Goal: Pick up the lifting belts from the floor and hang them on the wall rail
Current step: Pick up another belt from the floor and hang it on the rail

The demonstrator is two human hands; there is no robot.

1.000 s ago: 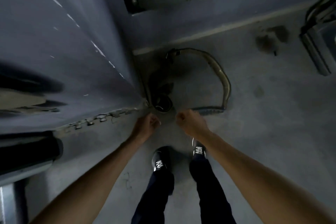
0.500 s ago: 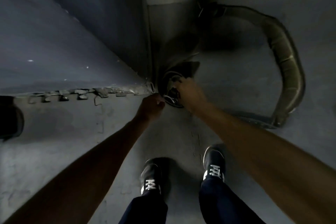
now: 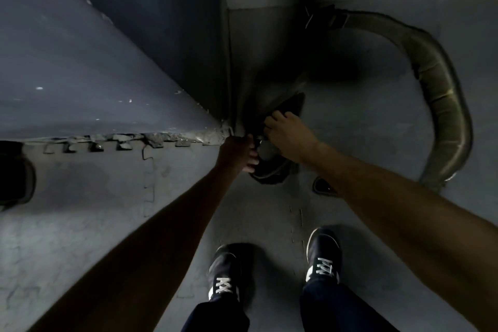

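Note:
A wide olive lifting belt [image 3: 442, 94] lies in a big curve on the grey floor at the right, its buckle end near the far wall. A dark rolled belt [image 3: 272, 167] sits in the corner at the foot of the wall. My right hand [image 3: 287, 131] is closed over the top of this dark belt. My left hand [image 3: 238, 152] grips its left edge, fingers curled around it. The wall rail is not in view.
A grey wall [image 3: 94, 70] fills the left, meeting the foam floor mats [image 3: 140, 213] at a chipped edge. A dark object [image 3: 16, 172] sits at the far left. My two shoes [image 3: 225, 272] stand close behind the hands.
The view has dropped closer to the floor. Both hands reached from above the floor down onto the dark rolled belt in the corner and closed on it.

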